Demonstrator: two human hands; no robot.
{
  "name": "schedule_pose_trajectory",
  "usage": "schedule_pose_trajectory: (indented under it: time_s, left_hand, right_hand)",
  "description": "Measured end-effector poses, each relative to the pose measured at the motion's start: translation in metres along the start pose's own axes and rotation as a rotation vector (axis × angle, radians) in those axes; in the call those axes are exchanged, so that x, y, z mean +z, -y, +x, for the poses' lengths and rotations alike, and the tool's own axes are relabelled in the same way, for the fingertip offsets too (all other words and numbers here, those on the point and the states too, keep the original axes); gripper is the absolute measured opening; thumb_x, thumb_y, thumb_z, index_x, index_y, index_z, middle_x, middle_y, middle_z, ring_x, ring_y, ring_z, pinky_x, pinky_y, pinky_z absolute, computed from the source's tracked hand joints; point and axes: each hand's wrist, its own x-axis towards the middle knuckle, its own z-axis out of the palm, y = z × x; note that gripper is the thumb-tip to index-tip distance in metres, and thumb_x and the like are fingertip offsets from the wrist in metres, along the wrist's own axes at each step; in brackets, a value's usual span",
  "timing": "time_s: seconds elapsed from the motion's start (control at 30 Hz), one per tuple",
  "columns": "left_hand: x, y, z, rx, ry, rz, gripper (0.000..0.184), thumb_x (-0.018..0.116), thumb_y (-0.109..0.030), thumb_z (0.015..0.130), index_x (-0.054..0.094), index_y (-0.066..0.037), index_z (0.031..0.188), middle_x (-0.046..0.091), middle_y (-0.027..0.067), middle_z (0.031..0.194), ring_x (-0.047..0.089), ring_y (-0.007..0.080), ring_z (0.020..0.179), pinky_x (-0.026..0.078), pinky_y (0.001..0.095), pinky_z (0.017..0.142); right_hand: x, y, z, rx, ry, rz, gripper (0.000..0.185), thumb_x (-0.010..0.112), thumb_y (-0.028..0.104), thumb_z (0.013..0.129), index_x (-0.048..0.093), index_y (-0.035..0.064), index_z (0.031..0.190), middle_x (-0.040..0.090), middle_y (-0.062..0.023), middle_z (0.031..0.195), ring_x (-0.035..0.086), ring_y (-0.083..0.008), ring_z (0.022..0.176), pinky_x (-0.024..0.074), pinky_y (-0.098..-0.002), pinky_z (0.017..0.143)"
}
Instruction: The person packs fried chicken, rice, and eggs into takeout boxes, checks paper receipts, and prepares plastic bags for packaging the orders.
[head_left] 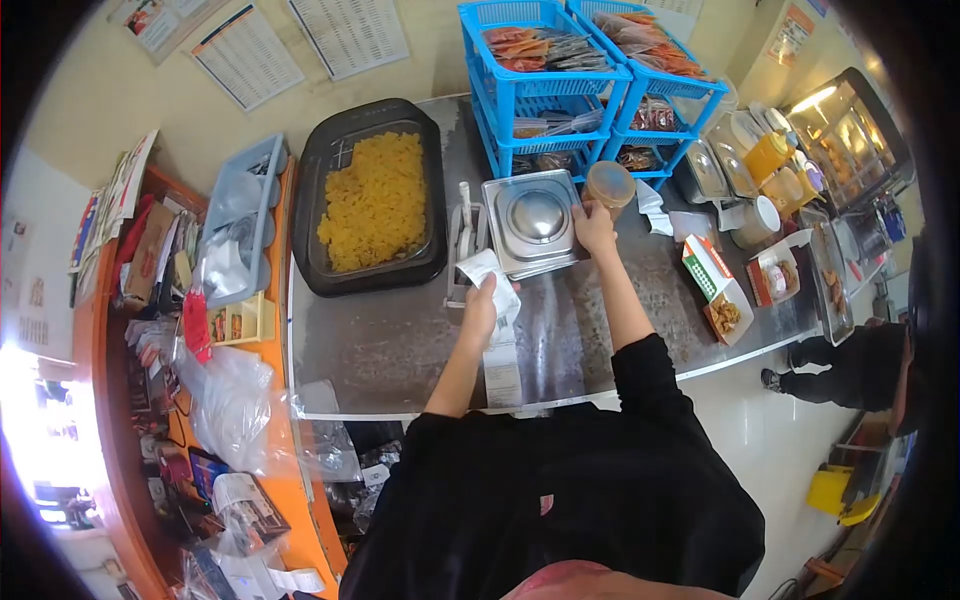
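Observation:
My left hand (479, 316) is closed on a white paper receipt (482, 265), whose long printed tail (502, 375) hangs down over the counter's front part. With my right hand (596, 229) I grip the near side of a round clear tub (610, 182) with brownish contents. Between my hands lies a square stainless steel piece (536, 214) with a round shiny middle; I cannot tell if it is a lid or a pan. Just left of it, above the receipt, are white-handled utensils (466, 222) in a narrow holder.
A large black roasting pan (310, 200) of yellow rice stands at left. Blue tiered baskets (545, 78) with sachets rise behind. At right are food boxes (712, 285), a white tub (758, 220) and sauce bottles (768, 157). A person's legs (840, 370) show beyond the counter.

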Motion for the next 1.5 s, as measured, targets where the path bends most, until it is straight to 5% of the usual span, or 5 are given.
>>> schedule_pose_trajectory:
  time_s: [0.47,0.6,0.73,1.13,1.5]
  left_hand:
    - [0.022,-0.023,-0.013,0.151,-0.163,0.01,0.037,0.037,-0.023,0.096,0.052,0.003,0.118,0.062,0.0136,0.095,0.061,0.0172,0.079,0.048,0.028,0.068]
    - [0.007,-0.023,-0.018,0.085,-0.168,0.004,0.036,0.039,-0.019,0.094,0.046,0.006,0.119,0.061,0.0163,0.104,0.059,0.0207,0.093,0.049,0.032,0.078]
    - [0.007,-0.014,-0.011,0.083,-0.152,0.047,0.032,0.044,-0.02,0.093,0.05,0.005,0.11,0.061,0.0151,0.102,0.059,0.0208,0.092,0.048,0.0326,0.078]
    - [0.021,0.033,0.008,0.359,-0.365,0.496,0.025,0.065,-0.021,0.084,0.059,0.002,0.091,0.06,0.0037,0.076,0.055,0.0095,0.069,0.043,0.0244,0.063]
    - [0.044,0.028,0.01,0.208,-0.296,0.177,0.022,0.06,-0.009,0.086,0.056,0.005,0.102,0.064,0.0071,0.08,0.06,0.0113,0.07,0.047,0.0245,0.063]
  right_hand:
    - [-0.07,0.007,-0.033,-0.217,-0.27,0.172,0.022,0.041,0.014,0.091,0.051,-0.0041,0.096,0.059,-0.0287,0.081,0.056,-0.0468,0.083,0.044,-0.0476,0.074]
    - [-0.18,-0.017,-0.077,-0.117,0.022,0.241,0.026,0.06,0.021,0.087,0.058,-0.0057,0.087,0.061,-0.0089,0.072,0.052,-0.0088,0.066,0.0418,-0.025,0.058]
    - [-0.183,-0.084,-0.126,-0.644,0.044,0.145,0.024,0.075,0.012,0.072,0.053,0.0049,0.076,0.054,-0.0054,0.065,0.053,-0.0166,0.059,0.0397,-0.0296,0.053]
    - [-0.104,-0.148,-0.134,-1.221,0.392,-0.309,0.024,0.066,0.025,0.074,0.054,0.0083,0.087,0.048,-0.0052,0.08,0.051,-0.0218,0.073,0.0386,-0.0338,0.064]
    - [-0.014,0.069,0.047,-1.958,-0.016,-0.974,0.035,0.054,0.019,0.077,0.061,0.0164,0.11,0.047,-0.0004,0.124,0.039,-0.022,0.12,0.0364,-0.0387,0.094]
